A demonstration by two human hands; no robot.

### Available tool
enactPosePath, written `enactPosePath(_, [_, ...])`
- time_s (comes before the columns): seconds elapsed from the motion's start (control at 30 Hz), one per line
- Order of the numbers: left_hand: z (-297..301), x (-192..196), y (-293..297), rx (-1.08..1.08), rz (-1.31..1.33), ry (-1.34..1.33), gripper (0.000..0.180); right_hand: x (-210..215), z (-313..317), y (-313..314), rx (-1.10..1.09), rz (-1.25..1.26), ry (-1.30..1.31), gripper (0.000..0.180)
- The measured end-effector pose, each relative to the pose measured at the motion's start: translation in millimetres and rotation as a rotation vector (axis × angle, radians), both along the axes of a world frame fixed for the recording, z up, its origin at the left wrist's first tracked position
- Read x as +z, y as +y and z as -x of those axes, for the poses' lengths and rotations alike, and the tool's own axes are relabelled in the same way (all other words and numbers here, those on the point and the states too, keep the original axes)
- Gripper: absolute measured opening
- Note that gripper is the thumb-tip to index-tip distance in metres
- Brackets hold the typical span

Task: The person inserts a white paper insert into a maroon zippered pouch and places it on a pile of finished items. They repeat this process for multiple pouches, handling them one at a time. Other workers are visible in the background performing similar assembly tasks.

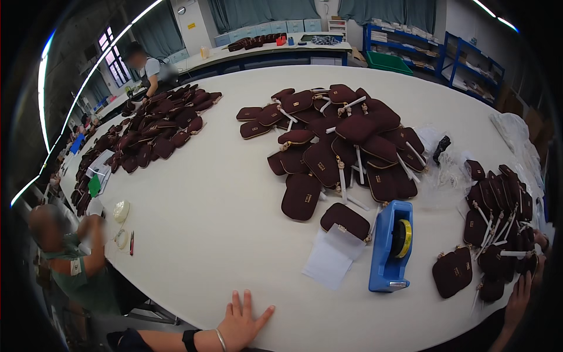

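My left hand (239,321) lies flat on the white table near its front edge, fingers spread and holding nothing. A dark band and a metal bangle circle its wrist. At the far right, my right hand (516,300) has its fingers stretched out against a dark maroon pouch (529,265) at the edge of a pile; part of the contact is hidden. Beside it lies a separate maroon zip pouch (453,272). A blue tape dispenser (382,258) with a yellow-cored roll stands between my hands. White paper sheets (331,261) partly cover another pouch (347,220).
A large pile of maroon pouches (358,132) with white-wrapped pulls fills the middle. More pouches (161,126) lie far left. Clear plastic bags (454,176) rest at right. One person (76,264) sits left, another (149,73) works behind. Another hand (541,239) shows at right.
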State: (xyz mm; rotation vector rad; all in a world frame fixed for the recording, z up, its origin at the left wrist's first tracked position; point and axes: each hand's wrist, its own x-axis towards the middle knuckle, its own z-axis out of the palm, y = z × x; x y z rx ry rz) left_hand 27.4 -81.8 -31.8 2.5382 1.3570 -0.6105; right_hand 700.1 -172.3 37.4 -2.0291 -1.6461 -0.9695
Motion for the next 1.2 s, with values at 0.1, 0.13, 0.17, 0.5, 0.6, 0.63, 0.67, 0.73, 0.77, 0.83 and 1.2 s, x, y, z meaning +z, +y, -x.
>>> enactPosePath(0.1, [7.9, -19.0, -4.7, -0.002, -0.061, -0.033, 0.073, 12.6, 50.5, 19.3, 0.094, 0.005, 0.072, 0.028])
enactPosePath(0.13, [9.9, -25.2, -3.9, 0.0, -0.089, -0.033, 0.072, 20.1, 65.8, 22.9, 0.127, 0.02, 0.093, 0.028])
enactPosePath(0.17, [9.6, -23.4, -2.7, -0.005, -0.077, -0.021, 0.071, 23.9, 82.0, 25.0, 0.166, 0.038, 0.126, 0.027])
enactPosePath(0.5, [25.9, 0.2, 3.3, -0.047, 0.048, -0.078, 0.103, 49.9, 285.1, 54.9, 0.673, 0.66, 0.439, 0.023])
enactPosePath(0.6, [44.7, 0.2, -2.8, -0.063, 0.028, -0.179, 0.111, 30.5, 338.3, 57.1, 0.754, 1.031, 0.567, 0.022])
enactPosePath(0.63, [51.6, -8.4, -5.6, -0.063, 0.008, -0.222, 0.112, 20.3, 354.3, 55.8, 0.761, 1.167, 0.586, 0.021])
enactPosePath(0.67, [58.4, -26.4, -8.2, -0.078, -0.021, -0.253, 0.118, 7.0, 367.9, 52.2, 0.767, 1.316, 0.584, 0.021])
enactPosePath(0.73, [69.2, -63.1, -5.6, -0.126, -0.087, -0.32, 0.13, -23.6, 386.1, 41.0, 0.745, 1.599, 0.524, 0.021])
enactPosePath(0.77, [71.9, -54.2, -1.9, -0.121, -0.063, -0.343, 0.12, -37.9, 389.5, 33.5, 0.712, 1.708, 0.482, 0.02])
enactPosePath(0.83, [76.8, -27.2, -0.7, -0.11, -0.002, -0.388, 0.102, -48.0, 396.2, 22.6, 0.633, 1.794, 0.474, 0.02])
enactPosePath(1.2, [108.0, -9.5, 32.6, 0.105, 0.022, -0.417, 0.085, -64.3, 402.1, 47.4, 0.691, 1.076, 0.698, 0.028])
